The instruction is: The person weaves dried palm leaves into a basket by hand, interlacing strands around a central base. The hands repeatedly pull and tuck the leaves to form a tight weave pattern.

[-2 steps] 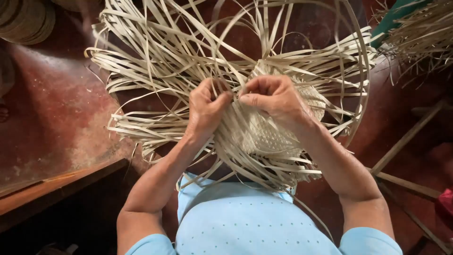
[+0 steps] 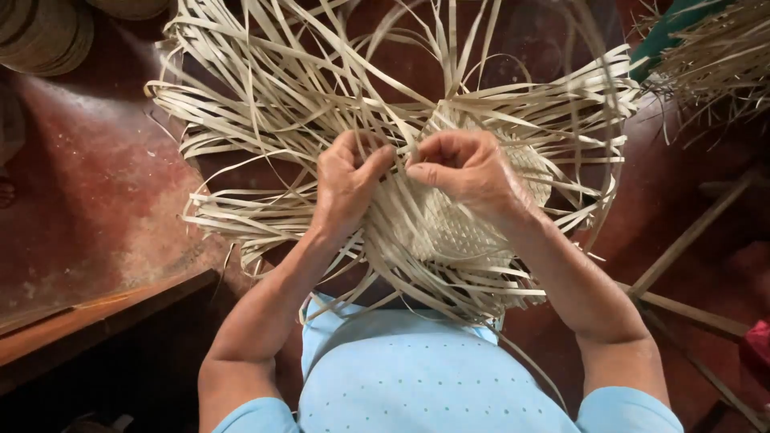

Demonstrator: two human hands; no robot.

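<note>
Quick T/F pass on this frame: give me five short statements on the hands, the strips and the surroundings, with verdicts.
1. Both hands are on the woven piece. True: the left hand and right hand pinch pale strips at the woven piece, fingertips close together.
2. The loose strips are dark green. False: they are pale straw-coloured.
3. The person wears a light blue top. True.
4. The right hand holds a knife. False: no tool shows; it grips only strips.
5. The floor is white tile. False: it is a reddish-brown, worn surface.
</note>
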